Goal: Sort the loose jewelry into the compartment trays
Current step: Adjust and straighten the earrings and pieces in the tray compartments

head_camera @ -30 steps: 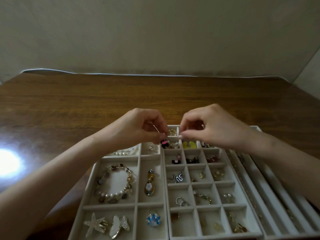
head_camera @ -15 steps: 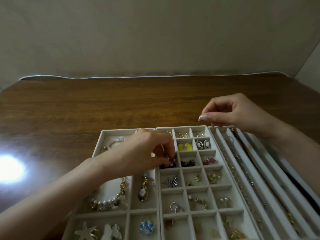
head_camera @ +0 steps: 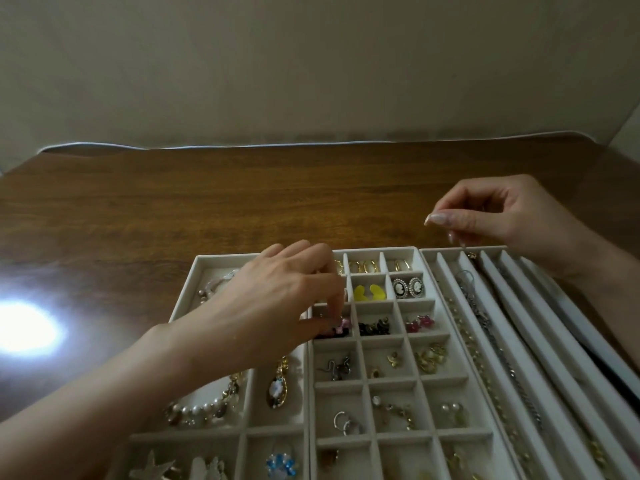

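The left hand (head_camera: 277, 306), fingertips pinched on a small pink-and-black flower-shaped earring (head_camera: 341, 325), hovered directly over the left cell of the pale grid tray (head_camera: 426, 341), third row from the far edge, while the empty, loosely curled right hand (head_camera: 502, 216) hung well apart above the long-slot tray (head_camera: 446, 271).

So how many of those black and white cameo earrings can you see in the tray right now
2. Both cameo earrings lie side by side in one compartment of the middle tray, second row from the far edge, right column, beside the yellow pieces. None appear elsewhere, though the left hand covers some compartments.
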The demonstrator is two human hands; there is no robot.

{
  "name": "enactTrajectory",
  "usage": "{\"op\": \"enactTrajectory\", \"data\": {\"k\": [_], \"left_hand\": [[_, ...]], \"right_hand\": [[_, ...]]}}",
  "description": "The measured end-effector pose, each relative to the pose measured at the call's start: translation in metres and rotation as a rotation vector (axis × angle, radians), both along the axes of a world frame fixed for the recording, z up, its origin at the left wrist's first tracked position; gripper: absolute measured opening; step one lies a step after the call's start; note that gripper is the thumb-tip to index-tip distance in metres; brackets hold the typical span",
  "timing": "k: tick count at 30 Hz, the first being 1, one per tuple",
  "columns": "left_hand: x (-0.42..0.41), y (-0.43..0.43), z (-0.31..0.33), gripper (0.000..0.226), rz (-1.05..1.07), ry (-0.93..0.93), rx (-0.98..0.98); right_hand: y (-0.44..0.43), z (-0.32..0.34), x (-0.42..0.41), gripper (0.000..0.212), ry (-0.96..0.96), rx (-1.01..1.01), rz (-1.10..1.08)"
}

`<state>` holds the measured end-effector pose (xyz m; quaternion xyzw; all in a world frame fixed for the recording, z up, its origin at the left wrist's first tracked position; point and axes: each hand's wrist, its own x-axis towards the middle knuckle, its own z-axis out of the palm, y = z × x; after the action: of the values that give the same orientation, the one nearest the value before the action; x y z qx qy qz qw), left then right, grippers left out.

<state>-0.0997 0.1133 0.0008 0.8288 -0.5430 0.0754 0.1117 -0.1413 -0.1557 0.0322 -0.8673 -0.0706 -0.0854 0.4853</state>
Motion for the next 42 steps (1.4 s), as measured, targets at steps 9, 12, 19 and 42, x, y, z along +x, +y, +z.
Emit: {"op": "enactTrajectory", "data": {"k": [9,12,19,42], "left_hand": [[0.018,0.011,0.007,0.028,0.081,0.103,-0.113],[0.020,0.012,0.008,0.036,0.017,0.086,-0.087],[0.014,0.012,0.008,0.039,-0.018,-0.036,0.004],[0.010,-0.037,0.000,0.016,0.002,0.195,-0.004]], "right_hand": [[0.006,-0.003,-0.003,0.019,-0.052,-0.087,0.011],[0.007,-0.005,-0.004,0.021,-0.045,-0.127,0.028],[0.008,-0.007,-0.005,0.023,-0.026,-0.139,0.040],[0.057,-0.008,-0.008,0.009,0.091,-0.749,0.308]]}}
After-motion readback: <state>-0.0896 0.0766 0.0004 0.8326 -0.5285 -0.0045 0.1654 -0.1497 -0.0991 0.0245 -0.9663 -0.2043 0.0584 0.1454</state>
